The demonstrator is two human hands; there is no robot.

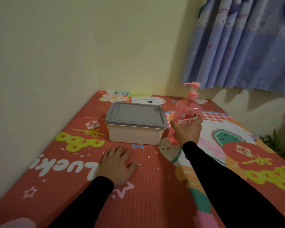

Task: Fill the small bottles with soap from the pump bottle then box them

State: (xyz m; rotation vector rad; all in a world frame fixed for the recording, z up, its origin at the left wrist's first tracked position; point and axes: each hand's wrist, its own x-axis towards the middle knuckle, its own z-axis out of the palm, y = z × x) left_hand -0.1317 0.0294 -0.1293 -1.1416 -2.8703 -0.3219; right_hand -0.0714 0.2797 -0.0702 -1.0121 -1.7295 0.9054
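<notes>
The right hand is wrapping its fingers and thumb around the lower body of the pink pump bottle, which is standing upright just right of the box. The nozzle is pointing left, toward the far wall. The left hand is lying flat on the mat, fingers loosely spread, holding nothing, near the front of the box.

The small bottles are not showing anywhere; they may be sitting inside the box, whose grey lid is lying closed on the cream tub. So the step in hand looks like setting the soap within reach before opening the box. To do that well, the hand should be keeping the bottle vertical and gripping low, so the tall pump head is not tipping it, and parking it slightly right so the lid has room to come off. The free left hand is well placed to be steadying the tub while the lid is lifting.

The mat is a red, textured, cartoon-printed sheet, probably slightly cushioned, so a tall bottle may be wobbling on it. Pale yellow walls are meeting in the far corner, and a blue patterned curtain is hanging at the far right.
</notes>
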